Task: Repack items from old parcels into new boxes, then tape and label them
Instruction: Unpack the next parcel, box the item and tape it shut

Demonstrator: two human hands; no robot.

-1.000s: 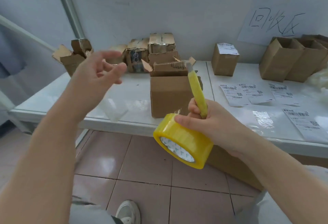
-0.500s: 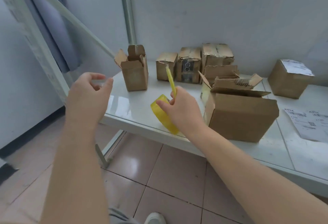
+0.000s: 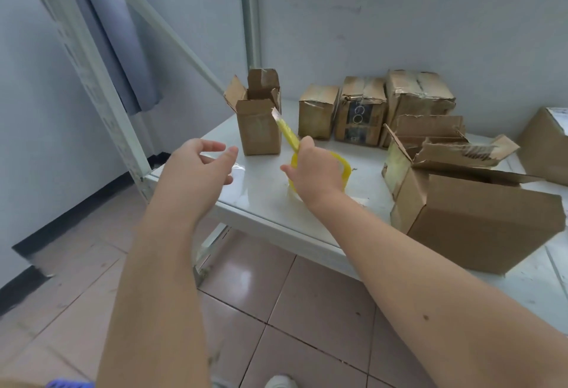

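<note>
Head view, your right hand (image 3: pixel 316 172) grips a yellow plastic box cutter (image 3: pixel 288 135) and a yellow tape roll (image 3: pixel 345 168), your left hand (image 3: pixel 196 172) hovers alongside, fingers apart

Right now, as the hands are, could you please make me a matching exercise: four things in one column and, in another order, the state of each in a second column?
Things
1. left hand
2. right hand
3. tall narrow box
4. dark-printed parcel

States
a. closed, wrapped in tape
b. grips the yellow knife and tape roll
c. top flaps standing open
d. empty, fingers relaxed

Pairs: 1-d, 2-b, 3-c, 4-a
</note>
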